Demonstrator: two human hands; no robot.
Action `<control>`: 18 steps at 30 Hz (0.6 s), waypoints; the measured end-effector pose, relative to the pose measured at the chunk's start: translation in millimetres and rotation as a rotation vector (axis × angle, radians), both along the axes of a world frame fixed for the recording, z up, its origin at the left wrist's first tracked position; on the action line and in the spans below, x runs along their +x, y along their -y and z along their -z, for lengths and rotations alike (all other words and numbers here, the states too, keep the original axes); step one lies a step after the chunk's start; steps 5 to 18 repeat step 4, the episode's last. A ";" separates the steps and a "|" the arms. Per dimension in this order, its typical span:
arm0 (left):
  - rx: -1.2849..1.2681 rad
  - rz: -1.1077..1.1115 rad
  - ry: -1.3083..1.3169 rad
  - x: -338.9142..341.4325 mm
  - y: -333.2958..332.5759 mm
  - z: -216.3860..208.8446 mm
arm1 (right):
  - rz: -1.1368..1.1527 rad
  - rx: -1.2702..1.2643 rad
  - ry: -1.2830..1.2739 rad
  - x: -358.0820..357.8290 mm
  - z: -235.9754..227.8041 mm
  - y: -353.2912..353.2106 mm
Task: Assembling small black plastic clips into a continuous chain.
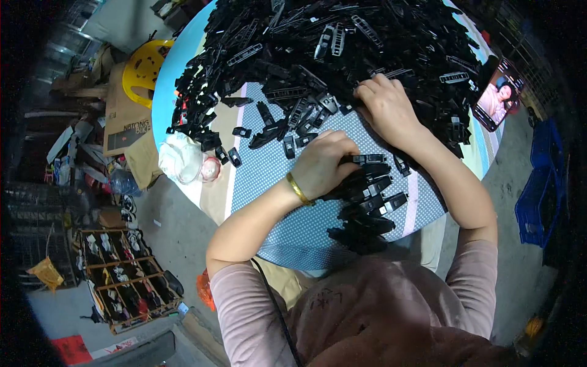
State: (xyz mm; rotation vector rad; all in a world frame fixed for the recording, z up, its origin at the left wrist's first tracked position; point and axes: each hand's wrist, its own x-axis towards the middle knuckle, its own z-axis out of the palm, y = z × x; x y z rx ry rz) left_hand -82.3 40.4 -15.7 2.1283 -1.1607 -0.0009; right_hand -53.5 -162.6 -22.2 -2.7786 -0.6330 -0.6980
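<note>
My left hand (327, 160), with a gold bracelet at its wrist, is closed, thumb and forefinger pinching the end of a small black plastic piece (370, 158) with a pale, shiny face. Just below it, similar black pieces (374, 186) lie in an overlapping row at the table's near side. Farther out, my right hand (389, 105) reaches to the lower edge of a large pile of black plastic parts (403, 37). Its fingers are curled down and closed; whatever is between them is hidden. Some parts in the pile have ladder-like slots.
A round table (269, 226) with a dotted, striped cover carries everything. A lit phone (498, 95) stands at its right edge. Crumpled white plastic (180, 159) lies at the left. Around it are a yellow stool (137, 73), blue crates (538, 196) and a shoe rack (125, 275).
</note>
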 end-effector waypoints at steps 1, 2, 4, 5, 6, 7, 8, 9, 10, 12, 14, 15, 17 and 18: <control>-0.001 -0.025 -0.003 -1.1 1.6 0.5 | -0.008 -0.015 -0.017 -1.3 -0.2 0.4; -0.005 -0.031 -0.008 -1.9 5.4 1.1 | 0.001 -0.034 -0.037 -4.9 -2.3 3.2; 0.070 -0.085 -0.014 -3.0 3.0 0.2 | -0.002 -0.065 -0.053 -4.1 -6.8 -0.9; 0.070 -0.085 -0.014 -3.0 3.0 0.2 | -0.002 -0.065 -0.053 -4.1 -6.8 -0.9; 0.070 -0.085 -0.014 -3.0 3.0 0.2 | -0.002 -0.065 -0.053 -4.1 -6.8 -0.9; 0.070 -0.085 -0.014 -3.0 3.0 0.2 | -0.002 -0.065 -0.053 -4.1 -6.8 -0.9; 0.070 -0.085 -0.014 -3.0 3.0 0.2 | -0.002 -0.065 -0.053 -4.1 -6.8 -0.9; 0.070 -0.085 -0.014 -3.0 3.0 0.2 | -0.002 -0.065 -0.053 -4.1 -6.8 -0.9; 0.070 -0.085 -0.014 -3.0 3.0 0.2 | -0.002 -0.065 -0.053 -4.1 -6.8 -0.9; 0.070 -0.085 -0.014 -3.0 3.0 0.2 | -0.002 -0.065 -0.053 -4.1 -6.8 -0.9; 0.070 -0.085 -0.014 -3.0 3.0 0.2 | -0.002 -0.065 -0.053 -4.1 -6.8 -0.9; 0.070 -0.085 -0.014 -3.0 3.0 0.2 | -0.002 -0.065 -0.053 -4.1 -6.8 -0.9; 0.070 -0.085 -0.014 -3.0 3.0 0.2 | -0.002 -0.065 -0.053 -4.1 -6.8 -0.9; 0.070 -0.085 -0.014 -3.0 3.0 0.2 | -0.002 -0.065 -0.053 -4.1 -6.8 -0.9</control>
